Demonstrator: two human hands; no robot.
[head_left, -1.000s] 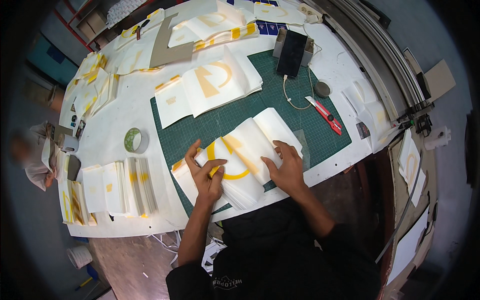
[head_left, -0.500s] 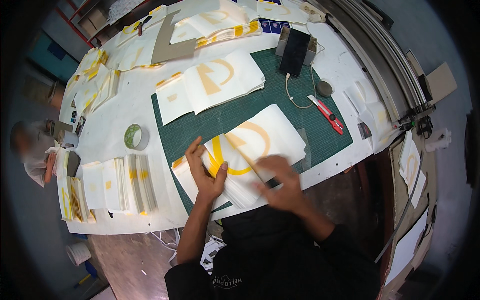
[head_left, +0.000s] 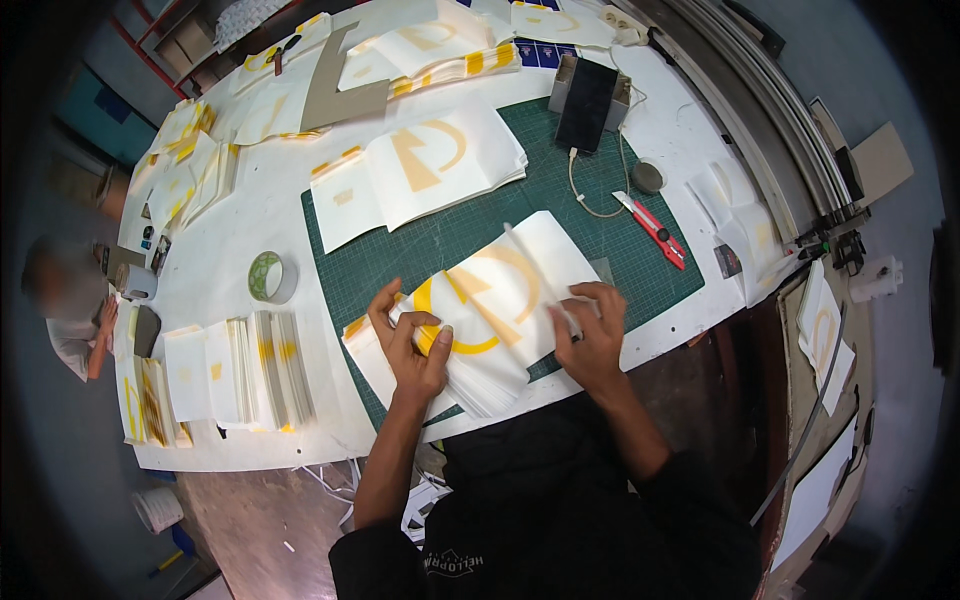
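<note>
A white printed sheet (head_left: 495, 285) with a pale orange curved design lies partly folded on top of a stack of folded sheets (head_left: 490, 385). At the stack's left part, my left hand (head_left: 415, 345) is closed round a yellow-printed fold, thumb on top. My right hand (head_left: 593, 335) is at the sheet's right side, fingers bent and pinching its near edge; the raised fold beside the fingertips is blurred. Under all this lies a green cutting mat (head_left: 450, 220). Another pile of printed sheets (head_left: 420, 165) rests on the mat farther back.
A red box cutter (head_left: 655, 232) lies at the mat's right, near a cabled phone (head_left: 588, 105) on a stand and a round grey lid (head_left: 646, 178). Left are a green tape roll (head_left: 271, 276) and folded stacks (head_left: 245, 368). Another person (head_left: 75, 305) is at the far left.
My right hand has moved right from the middle of the sheet to its right side, and its fingers have come up. My left hand keeps its place, its fingers curling more over the fold.
</note>
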